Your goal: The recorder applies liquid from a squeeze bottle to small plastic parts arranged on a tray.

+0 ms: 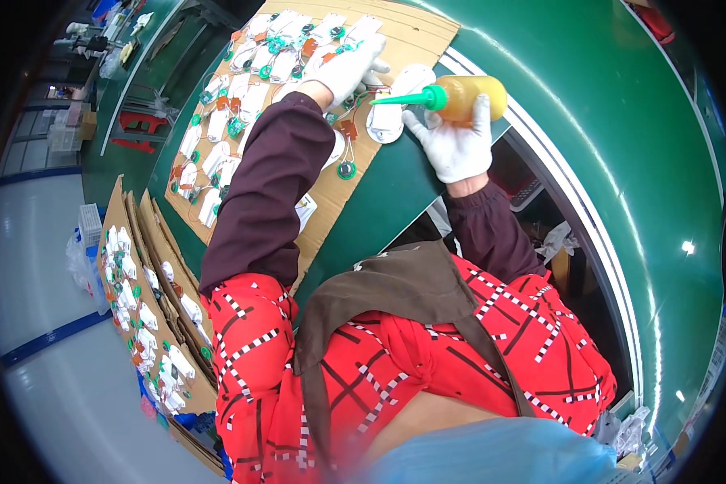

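Observation:
My right hand point(457, 151), in a white glove, is closed around a squeeze bottle point(465, 90) of amber liquid. The bottle lies nearly level, and its long green nozzle point(399, 99) points left, over a white plastic housing point(385, 123). My left hand point(348, 71), also gloved, reaches over the cardboard sheet point(418, 34) with its fingers bent down beside that housing and some thin wires. What its fingertips pinch is hidden. Rows of white housings with wires, orange pieces and small round green-rimmed parts point(346, 170) cover the sheet.
The sheet rests on a green table point(363, 202) with a white rail point(557, 145) along its right side. Further cardboard sheets point(119, 211) with similar parts stand upright at the left. Red stools point(141, 123) and another green bench are at the far left.

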A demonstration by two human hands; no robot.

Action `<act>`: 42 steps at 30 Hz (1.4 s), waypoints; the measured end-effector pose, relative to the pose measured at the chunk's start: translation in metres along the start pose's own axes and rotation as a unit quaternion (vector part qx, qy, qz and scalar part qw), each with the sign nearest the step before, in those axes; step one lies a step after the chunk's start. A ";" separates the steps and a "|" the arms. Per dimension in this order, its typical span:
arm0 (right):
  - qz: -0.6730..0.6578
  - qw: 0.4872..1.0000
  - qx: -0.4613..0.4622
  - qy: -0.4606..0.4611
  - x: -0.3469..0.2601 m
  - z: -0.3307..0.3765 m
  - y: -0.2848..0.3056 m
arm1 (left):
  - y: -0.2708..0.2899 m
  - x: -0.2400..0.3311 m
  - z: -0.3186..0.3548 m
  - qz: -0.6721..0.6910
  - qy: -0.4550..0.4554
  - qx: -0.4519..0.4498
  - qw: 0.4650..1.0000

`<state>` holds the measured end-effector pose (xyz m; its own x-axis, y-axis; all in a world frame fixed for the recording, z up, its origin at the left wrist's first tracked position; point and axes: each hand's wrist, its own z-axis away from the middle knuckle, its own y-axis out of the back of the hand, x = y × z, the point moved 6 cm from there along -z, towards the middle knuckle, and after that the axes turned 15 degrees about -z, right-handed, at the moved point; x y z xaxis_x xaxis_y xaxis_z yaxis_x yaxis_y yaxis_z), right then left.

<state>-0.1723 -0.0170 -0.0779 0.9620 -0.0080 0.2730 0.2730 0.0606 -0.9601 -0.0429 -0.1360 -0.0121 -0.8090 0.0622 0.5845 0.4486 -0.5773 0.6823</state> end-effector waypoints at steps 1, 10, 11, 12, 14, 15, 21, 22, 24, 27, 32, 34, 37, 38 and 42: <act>0.021 0.999 0.023 0.020 0.004 0.000 0.000 | 0.003 -0.002 -0.004 -0.001 -0.001 0.002 1.000; -0.029 0.999 0.042 0.021 0.006 -0.003 -0.015 | 0.009 -0.006 -0.006 -0.072 -0.085 -0.073 0.991; 0.003 0.995 0.070 0.077 -0.003 -0.002 -0.021 | 0.007 -0.014 -0.012 -0.072 -0.084 -0.072 0.991; 0.038 0.991 0.058 0.116 -0.012 -0.005 -0.024 | 0.010 -0.015 -0.018 -0.196 -0.138 -0.011 0.971; 0.107 0.980 -0.010 0.167 -0.038 -0.013 -0.028 | 0.005 0.003 -0.021 -0.392 -0.179 0.058 0.901; 0.171 0.965 -0.037 0.198 -0.052 -0.015 -0.028 | 0.002 0.011 -0.020 -0.391 -0.182 0.056 0.900; 0.297 0.898 -0.123 0.301 -0.067 -0.010 -0.066 | -0.004 0.025 -0.010 -0.504 -0.209 0.098 0.833; 0.335 0.878 -0.137 0.314 -0.069 -0.010 -0.070 | -0.004 0.025 -0.008 -0.490 -0.217 0.112 0.837; 0.360 0.858 -0.139 0.339 -0.071 -0.011 -0.072 | -0.002 0.024 -0.005 -0.477 -0.226 0.124 0.840; 0.310 0.886 -0.138 0.317 -0.072 -0.016 -0.069 | -0.001 0.024 0.000 -0.446 -0.248 0.092 0.855; 0.362 0.859 -0.136 0.335 -0.075 -0.017 -0.069 | 0.000 0.024 0.002 -0.474 -0.244 0.117 0.838; 0.391 0.845 -0.135 0.339 -0.074 -0.017 -0.069 | -0.001 0.027 0.004 -0.482 -0.257 0.150 0.824; 0.458 0.808 -0.141 0.344 -0.072 -0.017 -0.073 | 0.001 0.034 0.007 -0.496 -0.263 0.204 0.802; 0.496 0.785 -0.133 0.346 -0.067 -0.017 -0.076 | 0.003 0.035 0.007 -0.503 -0.254 0.224 0.795; 0.504 0.791 -0.122 0.326 -0.050 -0.023 -0.091 | 0.007 0.021 0.002 -0.416 -0.268 0.200 0.846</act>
<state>-0.2450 -0.0455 -0.0053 0.4708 -0.5959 -0.6505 -0.7177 0.1702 -0.6753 -0.0563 -0.1371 0.0058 -0.6667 0.7340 -0.1293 -0.0123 0.1626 0.9866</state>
